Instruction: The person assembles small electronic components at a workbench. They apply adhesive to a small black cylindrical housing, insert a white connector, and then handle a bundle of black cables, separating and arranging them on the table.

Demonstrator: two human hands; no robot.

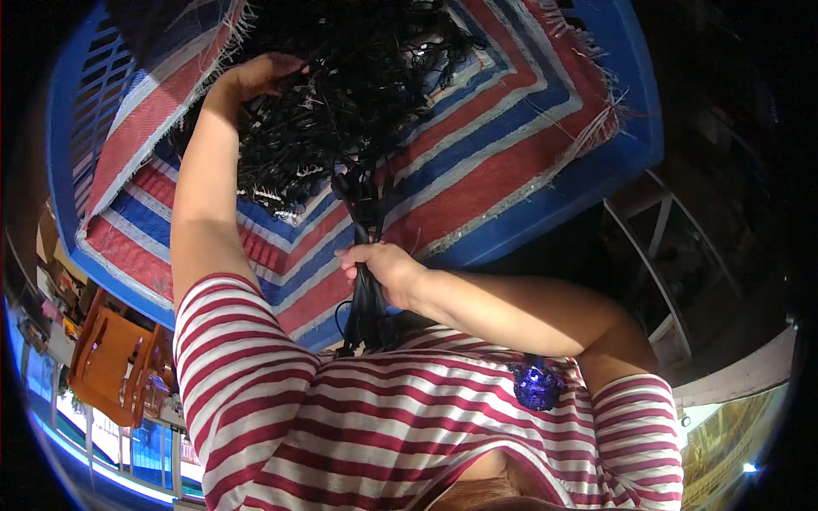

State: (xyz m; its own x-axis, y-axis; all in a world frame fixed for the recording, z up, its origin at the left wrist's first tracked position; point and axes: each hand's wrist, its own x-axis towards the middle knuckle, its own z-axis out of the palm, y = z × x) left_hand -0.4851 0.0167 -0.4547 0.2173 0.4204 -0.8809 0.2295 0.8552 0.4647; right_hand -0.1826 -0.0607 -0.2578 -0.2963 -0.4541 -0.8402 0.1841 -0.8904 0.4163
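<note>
A tangled heap of thin black cables (294,140) fills the far middle, on a red, white and blue striped woven sheet (511,140). My left hand (260,77) reaches out to the left side of the heap, fingers stretched and apart, with nothing visible in them. Close to my body, my right hand (388,271) is closed around a bundle of black cables (368,311). The bundle hangs down toward my shirt below the fist. Above the fist its strands run up to the edge of the heap.
The sheet lines a large blue plastic basket (639,111) with slatted sides. A brown wooden chair (111,366) stands at the lower left. On the right is a pale metal frame (660,221), partly in shadow. Sheet edges are frayed with loose threads.
</note>
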